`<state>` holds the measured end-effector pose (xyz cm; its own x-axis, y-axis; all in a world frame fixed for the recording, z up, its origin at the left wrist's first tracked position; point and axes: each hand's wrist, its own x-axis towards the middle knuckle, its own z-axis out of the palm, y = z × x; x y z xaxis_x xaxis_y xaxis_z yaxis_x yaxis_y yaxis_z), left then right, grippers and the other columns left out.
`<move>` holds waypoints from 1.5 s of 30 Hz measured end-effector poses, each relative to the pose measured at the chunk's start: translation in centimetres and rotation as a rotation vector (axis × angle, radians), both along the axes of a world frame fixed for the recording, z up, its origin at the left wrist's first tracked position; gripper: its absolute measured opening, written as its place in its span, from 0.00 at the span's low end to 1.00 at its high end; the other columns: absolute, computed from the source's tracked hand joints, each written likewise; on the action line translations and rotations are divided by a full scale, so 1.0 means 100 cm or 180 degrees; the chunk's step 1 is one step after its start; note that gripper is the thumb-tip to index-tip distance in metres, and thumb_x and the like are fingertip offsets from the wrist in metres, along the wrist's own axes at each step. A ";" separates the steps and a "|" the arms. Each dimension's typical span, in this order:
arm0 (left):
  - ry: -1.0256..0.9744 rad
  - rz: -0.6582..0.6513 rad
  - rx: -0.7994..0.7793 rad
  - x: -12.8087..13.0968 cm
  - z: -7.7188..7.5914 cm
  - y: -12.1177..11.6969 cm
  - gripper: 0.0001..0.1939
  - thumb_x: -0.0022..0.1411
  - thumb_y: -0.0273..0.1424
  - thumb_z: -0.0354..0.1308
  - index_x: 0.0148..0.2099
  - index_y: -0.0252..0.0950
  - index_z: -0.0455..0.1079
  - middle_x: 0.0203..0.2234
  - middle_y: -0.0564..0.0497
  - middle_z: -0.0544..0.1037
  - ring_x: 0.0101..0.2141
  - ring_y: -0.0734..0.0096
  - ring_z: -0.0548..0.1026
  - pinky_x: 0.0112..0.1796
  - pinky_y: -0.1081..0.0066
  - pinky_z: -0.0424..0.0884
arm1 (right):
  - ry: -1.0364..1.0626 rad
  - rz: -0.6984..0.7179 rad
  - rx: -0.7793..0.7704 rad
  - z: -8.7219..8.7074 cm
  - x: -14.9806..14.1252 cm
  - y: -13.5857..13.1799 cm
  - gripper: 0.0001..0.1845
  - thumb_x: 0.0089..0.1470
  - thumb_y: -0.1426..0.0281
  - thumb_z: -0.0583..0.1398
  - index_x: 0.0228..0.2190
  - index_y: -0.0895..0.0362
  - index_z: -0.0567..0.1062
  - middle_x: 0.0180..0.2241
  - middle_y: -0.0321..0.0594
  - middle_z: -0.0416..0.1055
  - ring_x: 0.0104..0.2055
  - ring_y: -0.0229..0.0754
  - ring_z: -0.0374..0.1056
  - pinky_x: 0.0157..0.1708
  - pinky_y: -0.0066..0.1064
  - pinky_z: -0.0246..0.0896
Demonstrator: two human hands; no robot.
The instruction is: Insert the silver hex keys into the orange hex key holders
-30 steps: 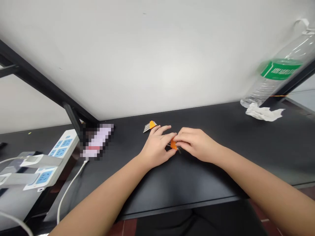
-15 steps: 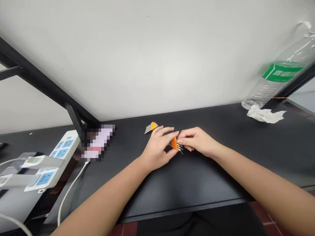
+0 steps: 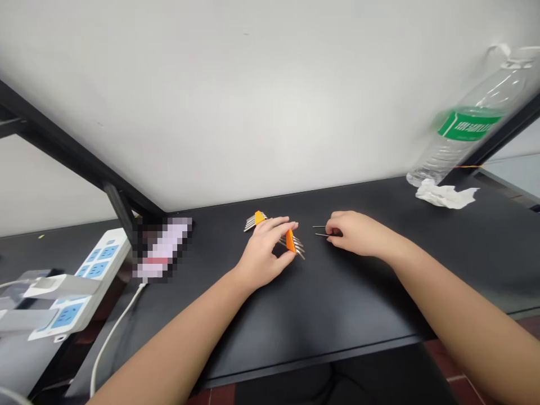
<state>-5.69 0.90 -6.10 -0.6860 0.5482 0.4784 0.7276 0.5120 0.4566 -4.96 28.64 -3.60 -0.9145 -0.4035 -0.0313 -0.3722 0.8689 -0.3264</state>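
My left hand (image 3: 266, 253) is closed on an orange hex key holder (image 3: 291, 241), pinching its ends between thumb and fingers. Several metal hex keys stick out of the holder toward the right. My right hand (image 3: 354, 232), apart from the holder on its right, is closed with two thin metal lengths poking out leftward from the fingers. They look like thin hex keys (image 3: 323, 234); whether they join inside the hand is hidden. Behind my left fingers lies a second orange hex key set (image 3: 255, 219) on the black table (image 3: 320, 315), its keys fanned leftward.
A clear plastic bottle (image 3: 468, 125) with a green label leans at the back right, near a crumpled white tissue (image 3: 446, 195). On the left are a blurred-out phone-like item (image 3: 166, 247) with a white cable (image 3: 110, 334), a white power strip (image 3: 95, 278) and a black frame bar (image 3: 76, 169).
My right hand has drawn away from the holder to the right, with thin metal lengths now showing in its fingers. My left hand still grips the holder, and more of its keys show.
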 end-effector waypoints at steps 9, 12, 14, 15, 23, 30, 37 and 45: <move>-0.0003 -0.0026 -0.0088 0.000 0.000 0.001 0.26 0.59 0.27 0.63 0.60 0.39 0.70 0.58 0.43 0.74 0.60 0.56 0.72 0.61 0.53 0.68 | -0.0055 0.0070 0.0450 -0.004 0.010 -0.018 0.07 0.49 0.78 0.60 0.24 0.56 0.71 0.29 0.42 0.72 0.28 0.41 0.66 0.26 0.31 0.51; 0.0035 -0.0077 -0.0054 -0.001 0.000 0.001 0.25 0.59 0.27 0.63 0.59 0.39 0.70 0.55 0.44 0.77 0.58 0.57 0.73 0.61 0.53 0.67 | 0.0067 0.0295 0.0043 0.002 0.015 -0.023 0.07 0.49 0.78 0.59 0.24 0.56 0.68 0.27 0.38 0.71 0.28 0.39 0.64 0.27 0.29 0.51; 0.0090 -0.0133 -0.0033 -0.002 0.000 0.001 0.24 0.59 0.27 0.63 0.58 0.39 0.70 0.52 0.46 0.79 0.56 0.58 0.74 0.62 0.52 0.66 | 0.0119 0.0413 -0.0472 0.006 0.017 -0.027 0.06 0.51 0.78 0.58 0.26 0.55 0.68 0.26 0.34 0.69 0.27 0.36 0.62 0.28 0.28 0.52; 0.0103 -0.0156 -0.0046 -0.003 0.000 0.001 0.24 0.59 0.27 0.63 0.58 0.39 0.70 0.51 0.47 0.80 0.55 0.59 0.75 0.62 0.52 0.65 | 0.0143 0.0456 -0.0719 0.007 0.018 -0.029 0.06 0.52 0.78 0.58 0.28 0.55 0.68 0.26 0.33 0.69 0.26 0.35 0.61 0.28 0.27 0.52; 0.0132 -0.0156 -0.0197 -0.001 0.001 0.004 0.23 0.57 0.29 0.65 0.56 0.38 0.71 0.48 0.45 0.79 0.49 0.59 0.77 0.62 0.50 0.64 | 0.0616 0.0499 -0.1250 0.006 0.021 -0.036 0.05 0.57 0.76 0.58 0.29 0.56 0.71 0.28 0.35 0.68 0.28 0.35 0.61 0.30 0.27 0.55; 0.0168 -0.0131 -0.0325 -0.002 -0.001 0.003 0.23 0.57 0.29 0.63 0.56 0.39 0.71 0.48 0.45 0.79 0.49 0.58 0.77 0.62 0.50 0.64 | 0.0770 0.0617 -0.0994 0.002 0.022 -0.036 0.08 0.62 0.74 0.55 0.31 0.57 0.73 0.30 0.37 0.69 0.29 0.36 0.61 0.30 0.28 0.54; 0.0283 -0.0192 -0.0482 -0.001 -0.003 0.002 0.23 0.58 0.30 0.64 0.56 0.37 0.71 0.50 0.42 0.78 0.52 0.57 0.76 0.63 0.48 0.61 | 0.0766 0.0817 -0.1044 0.006 0.026 -0.035 0.12 0.68 0.70 0.54 0.37 0.56 0.77 0.34 0.40 0.71 0.33 0.38 0.66 0.34 0.30 0.59; 0.0296 -0.0356 -0.0449 0.000 -0.001 0.002 0.21 0.59 0.34 0.65 0.55 0.39 0.72 0.57 0.39 0.73 0.59 0.51 0.71 0.62 0.46 0.63 | -0.0039 0.0546 -0.2074 0.009 0.026 -0.041 0.04 0.62 0.68 0.61 0.34 0.54 0.72 0.29 0.34 0.71 0.28 0.35 0.65 0.30 0.27 0.60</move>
<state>-5.65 1.05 -6.20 -0.5735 0.6846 0.4500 0.8192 0.4798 0.3142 -2.33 24.58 -2.71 -0.8368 -0.4830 0.2578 -0.4803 0.4218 -0.7690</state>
